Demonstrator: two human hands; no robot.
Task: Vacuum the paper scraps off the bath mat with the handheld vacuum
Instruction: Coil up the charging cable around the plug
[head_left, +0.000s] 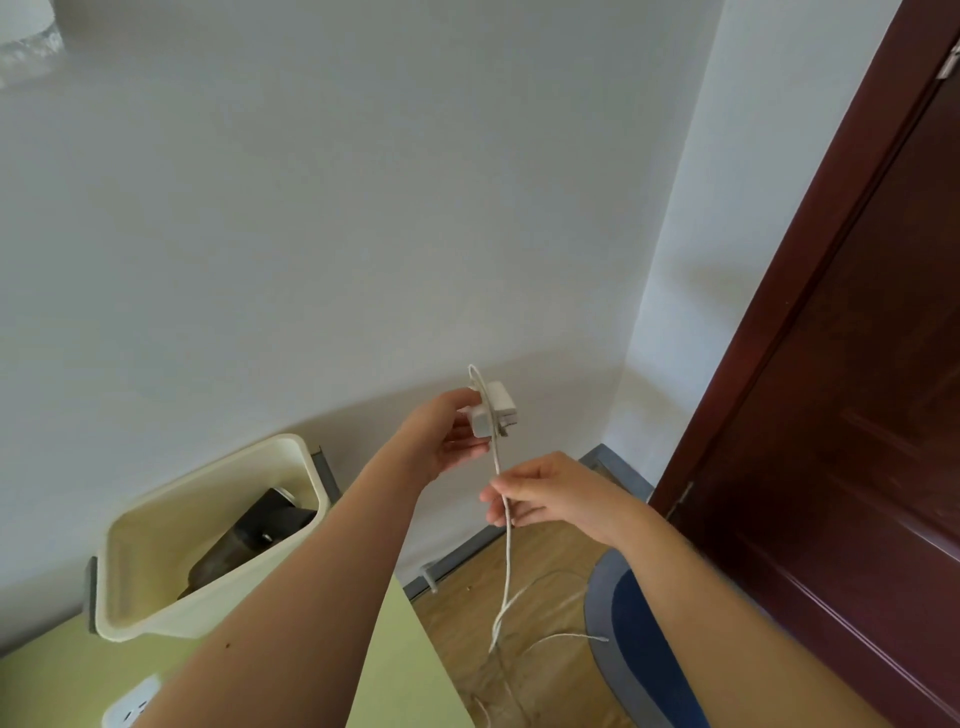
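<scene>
My left hand (448, 435) holds a white charger plug (493, 409) up in front of the white wall. A thin white cable (506, 551) leaves the plug, loops over its top and hangs down to the floor. My right hand (550, 493) pinches that cable a little below the plug. A cream plastic bin (156, 551) on the green surface at the left holds a dark object (249, 540) that I cannot identify. No bath mat or paper scraps are in view.
A green tabletop (395, 670) lies under my left arm, with a white power strip (130, 706) at its front edge. A dark red door (841, 364) stands at the right. A blue-grey chair (634, 639) sits on the wooden floor (524, 561) below my right arm.
</scene>
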